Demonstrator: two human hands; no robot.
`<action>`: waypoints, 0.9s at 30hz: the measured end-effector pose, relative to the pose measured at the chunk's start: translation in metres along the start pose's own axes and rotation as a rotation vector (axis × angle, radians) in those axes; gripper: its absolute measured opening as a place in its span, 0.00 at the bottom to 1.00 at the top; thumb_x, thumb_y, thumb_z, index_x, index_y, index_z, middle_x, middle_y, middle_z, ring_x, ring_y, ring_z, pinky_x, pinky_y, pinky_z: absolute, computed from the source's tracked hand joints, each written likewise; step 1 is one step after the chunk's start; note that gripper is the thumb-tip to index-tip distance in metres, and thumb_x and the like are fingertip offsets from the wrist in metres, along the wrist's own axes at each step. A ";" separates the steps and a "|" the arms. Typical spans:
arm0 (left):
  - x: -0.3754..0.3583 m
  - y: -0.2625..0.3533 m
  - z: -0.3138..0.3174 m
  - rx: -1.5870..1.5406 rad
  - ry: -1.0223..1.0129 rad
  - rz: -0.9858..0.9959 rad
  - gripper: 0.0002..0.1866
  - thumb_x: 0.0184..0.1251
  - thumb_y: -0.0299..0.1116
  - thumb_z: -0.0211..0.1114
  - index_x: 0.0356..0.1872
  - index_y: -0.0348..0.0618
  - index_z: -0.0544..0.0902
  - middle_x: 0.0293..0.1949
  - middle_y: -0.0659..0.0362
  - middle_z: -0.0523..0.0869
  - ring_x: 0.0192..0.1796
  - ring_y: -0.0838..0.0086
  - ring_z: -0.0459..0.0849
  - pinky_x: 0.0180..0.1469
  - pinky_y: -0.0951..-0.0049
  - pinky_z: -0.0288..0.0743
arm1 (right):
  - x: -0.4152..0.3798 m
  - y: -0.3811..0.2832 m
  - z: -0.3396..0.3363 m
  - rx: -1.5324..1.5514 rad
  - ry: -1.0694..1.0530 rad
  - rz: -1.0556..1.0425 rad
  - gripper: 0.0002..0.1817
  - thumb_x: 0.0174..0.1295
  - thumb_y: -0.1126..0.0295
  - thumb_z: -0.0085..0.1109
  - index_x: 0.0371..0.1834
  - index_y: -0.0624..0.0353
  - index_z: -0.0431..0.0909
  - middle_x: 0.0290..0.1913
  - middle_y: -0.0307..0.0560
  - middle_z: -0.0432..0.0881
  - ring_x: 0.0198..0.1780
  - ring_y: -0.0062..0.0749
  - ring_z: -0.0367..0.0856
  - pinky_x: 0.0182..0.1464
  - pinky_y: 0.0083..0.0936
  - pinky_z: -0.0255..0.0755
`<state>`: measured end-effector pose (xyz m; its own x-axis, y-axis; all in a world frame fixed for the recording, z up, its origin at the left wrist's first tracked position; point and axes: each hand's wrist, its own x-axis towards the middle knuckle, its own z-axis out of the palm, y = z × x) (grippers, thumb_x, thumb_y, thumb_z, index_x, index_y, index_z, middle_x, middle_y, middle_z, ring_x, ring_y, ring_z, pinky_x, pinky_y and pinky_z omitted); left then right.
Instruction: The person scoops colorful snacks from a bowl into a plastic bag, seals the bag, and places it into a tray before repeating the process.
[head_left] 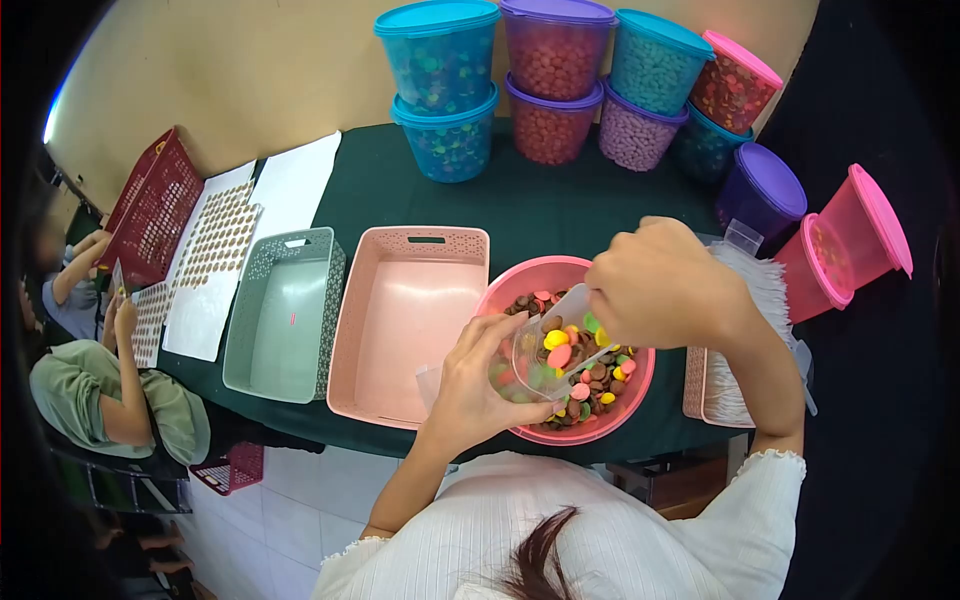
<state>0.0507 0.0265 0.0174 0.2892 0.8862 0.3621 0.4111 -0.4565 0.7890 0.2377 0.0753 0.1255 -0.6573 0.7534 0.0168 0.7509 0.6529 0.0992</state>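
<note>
A pink tub [645, 395] in front of me holds brown, yellow, pink and green button-shaped sweets [600, 380]. Over it, my right hand [665, 285] grips a translucent scoop [575, 305], tilted down to the left with several sweets in it. My left hand [480, 375] is wrapped round a transparent plastic bag [428, 385], its fingers and thumb curved about the bag's mouth. The scoop's lower end is at that mouth; whether it reaches inside is hard to tell. Some coloured sweets show through the plastic.
A pink basket [338, 330] and a grey-green basket [238, 340] stand to the left. On the right, a basket [693, 385] bears a pile of transparent bags [735, 370]. Lidded tubs [555, 90] line the back. Another person [110, 400] sits at far left near sheets of brown discs [215, 235].
</note>
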 end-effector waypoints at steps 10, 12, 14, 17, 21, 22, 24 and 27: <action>-0.001 -0.001 0.002 -0.036 -0.019 0.018 0.41 0.25 0.33 0.76 0.51 0.36 0.71 0.47 0.50 0.73 0.47 0.64 0.75 0.43 0.67 0.74 | 0.008 -0.026 -0.023 -0.080 -0.176 0.000 0.08 0.33 0.66 0.57 0.07 0.58 0.75 0.13 0.49 0.75 0.16 0.34 0.71 0.30 0.25 0.61; -0.001 -0.001 0.001 -0.047 -0.028 0.001 0.42 0.25 0.33 0.76 0.52 0.36 0.71 0.47 0.49 0.73 0.47 0.63 0.75 0.42 0.67 0.75 | 0.005 -0.023 -0.022 -0.067 -0.127 -0.007 0.08 0.35 0.67 0.57 0.08 0.58 0.75 0.14 0.49 0.75 0.16 0.35 0.71 0.31 0.26 0.61; -0.001 -0.002 -0.001 -0.040 -0.019 0.030 0.44 0.25 0.34 0.77 0.54 0.37 0.70 0.49 0.49 0.72 0.49 0.63 0.74 0.46 0.67 0.73 | -0.001 -0.017 -0.021 -0.051 -0.081 -0.013 0.08 0.37 0.68 0.56 0.09 0.58 0.75 0.14 0.49 0.75 0.17 0.35 0.72 0.31 0.27 0.61; -0.006 -0.020 -0.010 -0.151 0.000 0.079 0.46 0.25 0.35 0.79 0.56 0.38 0.69 0.50 0.50 0.72 0.52 0.64 0.73 0.51 0.68 0.70 | -0.011 0.000 -0.025 -0.082 0.138 -0.007 0.10 0.43 0.69 0.54 0.10 0.59 0.75 0.14 0.49 0.75 0.18 0.37 0.73 0.32 0.30 0.62; -0.031 -0.056 -0.037 -0.692 0.066 -0.140 0.55 0.27 0.56 0.75 0.59 0.33 0.64 0.53 0.48 0.70 0.53 0.61 0.72 0.55 0.64 0.67 | -0.017 0.017 -0.001 -0.070 0.122 0.181 0.10 0.52 0.67 0.51 0.19 0.60 0.74 0.18 0.47 0.76 0.24 0.38 0.73 0.37 0.31 0.61; -0.038 -0.057 -0.042 -0.695 0.070 -0.146 0.55 0.27 0.56 0.75 0.59 0.33 0.64 0.53 0.48 0.70 0.53 0.61 0.72 0.55 0.64 0.67 | -0.018 0.020 0.016 -0.057 0.074 0.133 0.08 0.52 0.67 0.53 0.23 0.59 0.74 0.21 0.45 0.76 0.27 0.37 0.73 0.40 0.32 0.60; -0.050 -0.057 -0.048 -0.941 0.131 -0.273 0.60 0.32 0.72 0.61 0.60 0.30 0.59 0.54 0.45 0.69 0.52 0.58 0.73 0.55 0.60 0.67 | -0.017 0.022 0.051 -0.041 0.018 0.079 0.07 0.53 0.66 0.54 0.27 0.59 0.74 0.24 0.44 0.76 0.30 0.35 0.73 0.42 0.32 0.59; -0.068 -0.068 -0.039 -1.058 0.102 -0.287 0.61 0.38 0.80 0.42 0.60 0.27 0.56 0.52 0.40 0.69 0.50 0.55 0.73 0.51 0.55 0.71 | -0.009 0.019 0.095 -0.093 0.132 0.079 0.08 0.52 0.66 0.57 0.32 0.57 0.73 0.28 0.40 0.75 0.36 0.32 0.72 0.47 0.34 0.57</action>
<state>-0.0306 -0.0001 -0.0415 0.2084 0.9732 0.0976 -0.5109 0.0232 0.8594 0.2641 0.0883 0.0323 -0.6041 0.7812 0.1576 0.7952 0.5778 0.1839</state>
